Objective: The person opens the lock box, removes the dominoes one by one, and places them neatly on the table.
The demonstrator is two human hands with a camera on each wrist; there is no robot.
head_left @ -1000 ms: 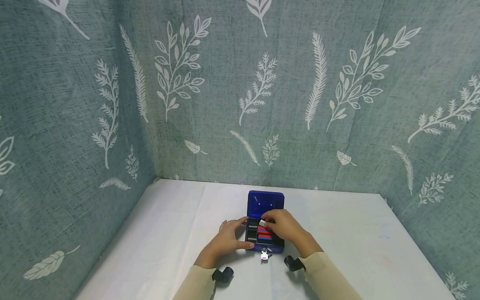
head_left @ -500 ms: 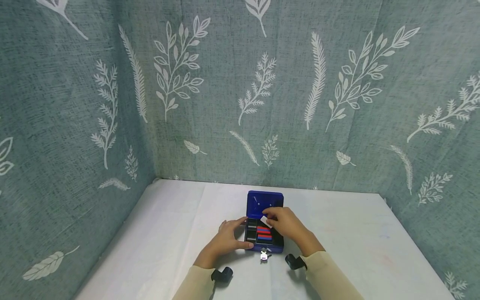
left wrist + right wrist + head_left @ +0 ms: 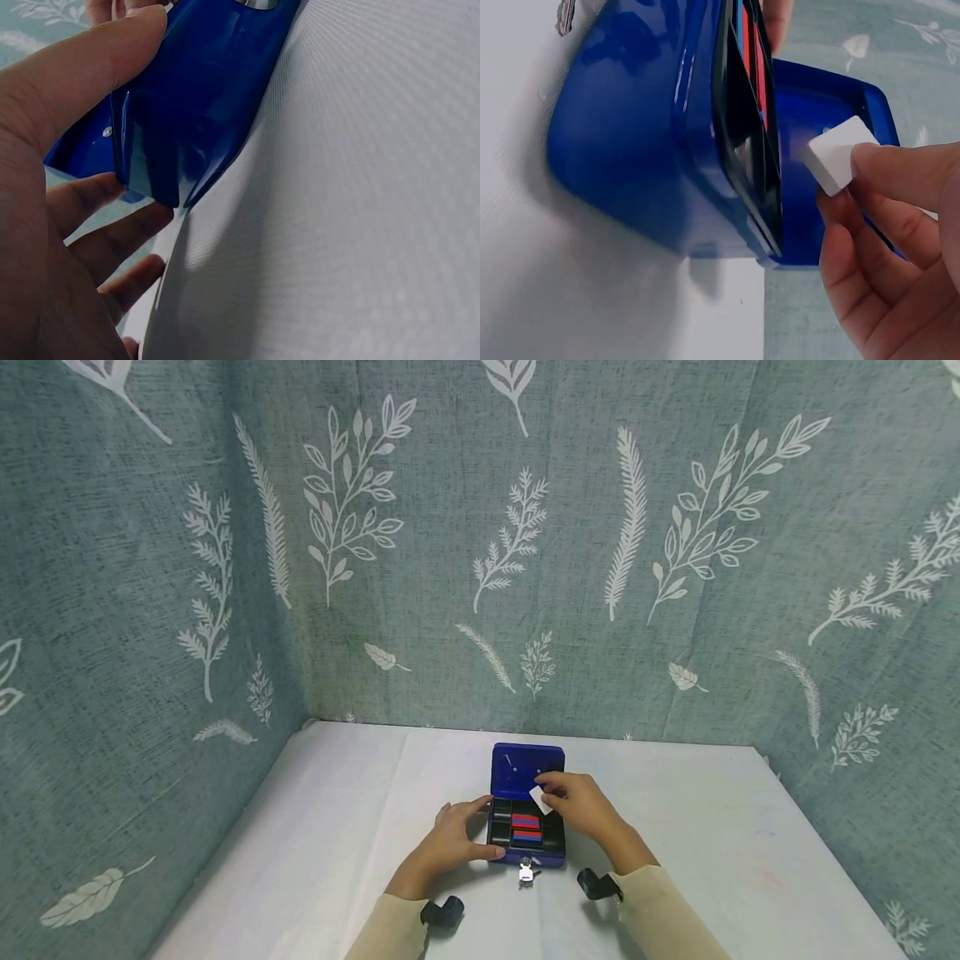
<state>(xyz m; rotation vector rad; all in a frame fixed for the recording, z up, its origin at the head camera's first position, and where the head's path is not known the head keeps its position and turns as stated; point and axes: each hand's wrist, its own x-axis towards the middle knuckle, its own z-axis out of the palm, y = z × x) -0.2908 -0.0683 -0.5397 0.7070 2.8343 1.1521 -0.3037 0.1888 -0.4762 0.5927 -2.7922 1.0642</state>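
Blue cash box [image 3: 527, 827] sits on the white table [image 3: 337, 827], midway between left and right edges, nearer the back edge than the front; lid [image 3: 527, 771] up, leaning toward the back wall. Black inner tray [image 3: 501, 827] with red-and-blue blocks [image 3: 527, 827] in the middle compartment. Key [image 3: 527, 870] hangs in the front lock, on the side facing the person.

Left hand [image 3: 453, 841]: thumb along the box's front left corner, fingers curled round the left wall; wrist view shows the thumb [image 3: 97, 67] pressed on the blue wall, fingers below it.

Right hand [image 3: 581, 806]: pinches a small white block [image 3: 537, 798] between thumb and fingertips [image 3: 900, 176], held above the tray's back right part, just in front of the raised lid, touching neither as far as the wrist view shows.

Room: wide bare table left and right of the box, both side edges well apart from the hands. Patterned fabric wall [image 3: 480, 568] close behind the lid and along the left edge. Upright lid blocks reach from the back; left hand covers the box's left side.
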